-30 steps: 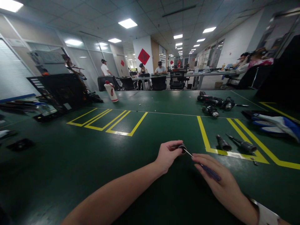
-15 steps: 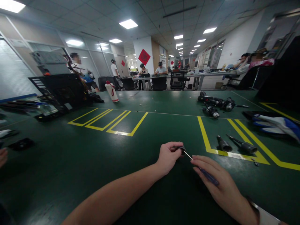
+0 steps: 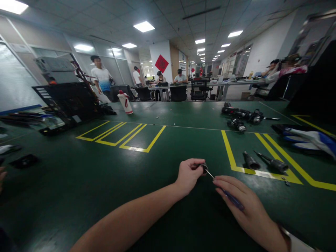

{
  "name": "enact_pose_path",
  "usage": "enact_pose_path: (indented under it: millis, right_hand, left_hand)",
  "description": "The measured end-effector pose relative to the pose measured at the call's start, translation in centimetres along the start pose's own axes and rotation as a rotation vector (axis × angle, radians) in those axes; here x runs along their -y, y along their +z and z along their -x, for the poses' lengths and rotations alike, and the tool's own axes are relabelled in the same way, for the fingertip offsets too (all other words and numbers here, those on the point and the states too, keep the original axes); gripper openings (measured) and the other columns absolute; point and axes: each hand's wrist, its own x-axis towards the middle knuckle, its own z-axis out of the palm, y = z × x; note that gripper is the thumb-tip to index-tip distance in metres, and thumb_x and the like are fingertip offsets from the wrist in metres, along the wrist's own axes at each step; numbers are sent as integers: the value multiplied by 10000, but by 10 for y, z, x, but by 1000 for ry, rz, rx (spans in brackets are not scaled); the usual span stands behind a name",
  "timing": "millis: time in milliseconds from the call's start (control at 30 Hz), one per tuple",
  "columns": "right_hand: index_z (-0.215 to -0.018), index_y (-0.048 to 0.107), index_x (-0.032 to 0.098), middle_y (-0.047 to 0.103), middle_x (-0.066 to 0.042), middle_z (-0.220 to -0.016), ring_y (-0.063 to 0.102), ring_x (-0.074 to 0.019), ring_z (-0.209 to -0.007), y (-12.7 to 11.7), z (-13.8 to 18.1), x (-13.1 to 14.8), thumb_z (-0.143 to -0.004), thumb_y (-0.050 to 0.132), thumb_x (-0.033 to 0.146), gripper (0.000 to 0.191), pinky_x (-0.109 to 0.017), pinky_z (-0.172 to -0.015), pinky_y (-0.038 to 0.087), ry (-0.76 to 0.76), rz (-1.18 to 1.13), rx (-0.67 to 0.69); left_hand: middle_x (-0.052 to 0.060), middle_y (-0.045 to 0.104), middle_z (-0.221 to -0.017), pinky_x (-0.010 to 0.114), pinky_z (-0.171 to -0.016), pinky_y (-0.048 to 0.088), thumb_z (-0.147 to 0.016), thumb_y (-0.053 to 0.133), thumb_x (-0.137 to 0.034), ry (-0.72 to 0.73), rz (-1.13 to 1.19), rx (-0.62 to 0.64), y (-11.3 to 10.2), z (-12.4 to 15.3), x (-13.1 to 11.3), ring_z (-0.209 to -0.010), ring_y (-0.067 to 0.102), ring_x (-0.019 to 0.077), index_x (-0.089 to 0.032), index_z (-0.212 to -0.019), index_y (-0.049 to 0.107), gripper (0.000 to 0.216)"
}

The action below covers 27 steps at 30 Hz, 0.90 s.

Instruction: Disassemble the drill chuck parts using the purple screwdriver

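The person's left hand [image 3: 189, 176] pinches a dark hollow cylindrical part [image 3: 204, 169] between thumb and fingers, just above or on the green tabletop [image 3: 126, 178]; which, one cannot tell. The right hand [image 3: 246, 203] grips a screwdriver [image 3: 235, 201] by its purplish handle, its thin shaft angled to the part's open end. To the right, a tapered dark housing [image 3: 251, 162] lies near yellow tape [image 3: 228, 150], apart from both hands.

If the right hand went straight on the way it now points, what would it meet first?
Probably the dark hollow part in the left hand: the screwdriver reaches its opening, though depth is unclear.
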Motion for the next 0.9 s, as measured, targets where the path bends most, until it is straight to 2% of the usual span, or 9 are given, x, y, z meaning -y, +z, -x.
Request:
enact_pose_path:
  millis: [333, 567, 900]
  right_hand:
    - [-1136, 591, 225, 680, -88, -1074, 649, -224, -968, -1, 0, 2, -891, 496, 248, 265, -386, -786, 570, 7, 69, 18]
    - [-1106, 614, 221, 702, -73, -1005, 670, -203, -894, -3, -2, 7, -887, 489, 232, 252, -338, -734, 576, -33, 54, -12]
    - [-1033, 625, 180, 710, -101, -948, 673, -218, -845, -2, -6, 12, -898, 453, 196, 220, -376, -710, 571, -83, 136, -25]
  left_hand:
    - [108, 682, -1031, 328, -753, 569, -661, 639, -13, 21, -15, -9, -1, -1, 2, -847, 670, 185, -115, -849, 704, 224]
    - [103, 693, -990, 309, -708, 581, -662, 620, 18, -2, -9, -34, 2, -1, -2, -801, 678, 176, -108, -849, 699, 239]
    - [106, 701, -956, 320, -731, 576, -669, 629, 3, 23, -72, -42, 2, 0, -1, -829, 677, 191, -109, -875, 699, 245]
